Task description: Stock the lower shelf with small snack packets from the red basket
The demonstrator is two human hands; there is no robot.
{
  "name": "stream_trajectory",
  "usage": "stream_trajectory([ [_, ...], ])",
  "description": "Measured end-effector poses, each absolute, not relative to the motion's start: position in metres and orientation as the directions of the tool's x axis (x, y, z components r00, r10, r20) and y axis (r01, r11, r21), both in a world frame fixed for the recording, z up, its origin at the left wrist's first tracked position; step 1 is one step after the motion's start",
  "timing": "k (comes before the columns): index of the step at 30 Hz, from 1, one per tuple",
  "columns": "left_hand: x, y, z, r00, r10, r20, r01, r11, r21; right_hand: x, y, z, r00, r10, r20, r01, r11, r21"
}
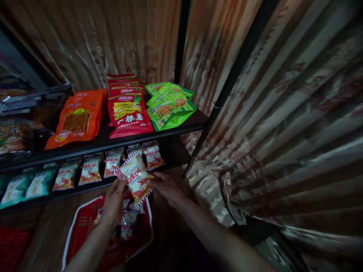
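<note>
Between my two hands is a small white and orange snack bag (136, 176) with red lettering and striped ends, tilted in front of the lower shelf. My left hand (115, 200) grips its left edge, and my right hand (167, 187) pinches its right edge. Similar snack bags (90, 169) stand in a row on the lower shelf just behind, partly covered by the held one. Below my hands, a red basket (82, 223) with a white rim contains several more of these bags (129, 223); my left forearm hides part of it.
The upper shelf (184, 129) carries orange packets (78, 121), red packets (130, 113), green packets (170, 105) and dark packs at left. Teal bags (39, 185) stand at the lower left. A black post (224, 94) and pleated curtain (269, 151) bound the right side.
</note>
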State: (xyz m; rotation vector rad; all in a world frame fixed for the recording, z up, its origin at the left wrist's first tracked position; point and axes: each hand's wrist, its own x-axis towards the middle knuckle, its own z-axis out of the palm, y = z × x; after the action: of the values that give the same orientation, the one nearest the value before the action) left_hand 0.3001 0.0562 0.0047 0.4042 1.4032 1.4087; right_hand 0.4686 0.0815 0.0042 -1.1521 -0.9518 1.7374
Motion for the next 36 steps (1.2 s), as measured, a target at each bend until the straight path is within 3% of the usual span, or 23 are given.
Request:
stream_trajectory([
  [4,0.32,0.052,0.01,-0.257,0.86,-0.44,-0.394,0.323,0.861,0.47,0.09,-0.007,-0.152,0.951,-0.268,-0.289,-0.302,-0.908],
  [7,0.337,0.053,0.017,-0.299,0.819,-0.489,-0.358,0.378,0.854,0.471,0.1,-0.017,-0.113,0.967,-0.229,-0.298,-0.253,-0.92],
  [10,0.355,0.062,0.022,-0.345,0.797,-0.495,-0.303,0.405,0.863,0.482,0.11,-0.019,-0.103,0.972,-0.213,-0.245,-0.232,-0.941],
  [15,0.389,0.076,0.007,-0.255,0.86,-0.443,-0.267,0.378,0.887,0.529,0.105,-0.017,-0.113,0.982,-0.151,-0.152,-0.167,-0.974],
  [19,0.419,0.066,-0.023,-0.195,0.879,-0.435,-0.318,0.363,0.876,0.57,0.077,-0.041,-0.108,0.975,-0.193,-0.145,-0.208,-0.967],
  [21,0.434,0.056,-0.039,-0.063,0.907,-0.416,-0.308,0.379,0.873,0.586,0.061,-0.064,-0.01,0.975,-0.221,-0.139,-0.22,-0.965],
  [22,0.44,0.051,-0.046,-0.024,0.904,-0.427,-0.306,0.4,0.864,0.592,0.055,-0.075,-0.044,0.966,-0.255,-0.111,-0.258,-0.96],
  [27,0.464,0.041,-0.071,0.037,0.873,-0.486,-0.302,0.473,0.828,0.614,0.039,-0.109,0.028,0.934,-0.356,-0.05,-0.355,-0.934],
  [31,0.472,0.059,-0.081,-0.01,0.892,-0.453,-0.288,0.431,0.855,0.616,0.053,-0.102,0.074,0.957,-0.281,-0.018,-0.28,-0.96],
  [36,0.469,0.11,-0.073,-0.037,0.957,-0.286,-0.182,0.275,0.944,0.6,0.102,-0.098,0.092,0.984,-0.15,-0.09,-0.142,-0.986],
])
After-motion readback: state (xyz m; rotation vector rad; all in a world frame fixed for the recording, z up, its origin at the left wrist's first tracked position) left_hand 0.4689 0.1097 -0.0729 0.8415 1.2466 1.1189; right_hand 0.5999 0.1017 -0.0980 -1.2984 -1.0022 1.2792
